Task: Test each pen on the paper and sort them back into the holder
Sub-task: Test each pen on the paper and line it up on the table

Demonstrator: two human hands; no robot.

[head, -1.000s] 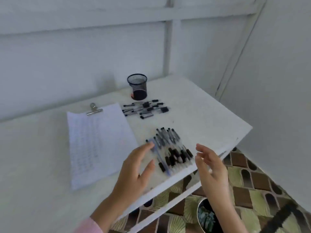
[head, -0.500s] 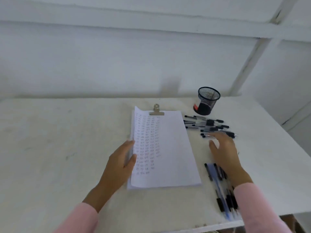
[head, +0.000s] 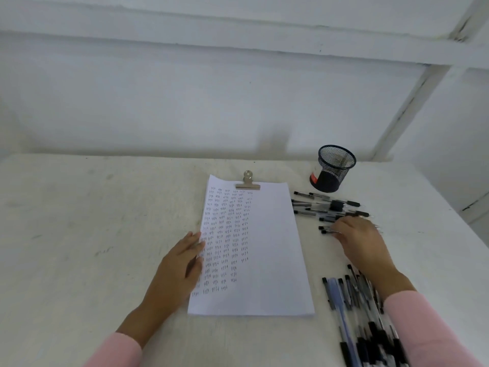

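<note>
A person in pink sleeves [head: 423, 327] sat at a scuffed, off-white desk [head: 105, 234] pushed against a white-painted wall [head: 185, 102] crossed by raised horizontal rails, with a slanting white post at the right. A sheet of white paper [head: 272, 247], its left half filled with columns of small dark pen marks, lay near the middle of the desk, held at its far edge by a silver metal bulldog clip [head: 248, 181]. The left hand [head: 177, 266] rested flat on the paper's left edge, fingers straight and released. A black wire-mesh pen holder [head: 333, 170] with a red label low on its side stood toward the far right corner. Just in front of it lay a loose scatter of black-capped clear pens [head: 325, 205]. The right hand [head: 362, 242] lay palm down on the near side of that scatter, fingers bent over the pens; whether it grasped one could not be told. A second, denser pile of black and blue pens [head: 354, 300] lay along the desk's near right edge, beside the right forearm.
</note>
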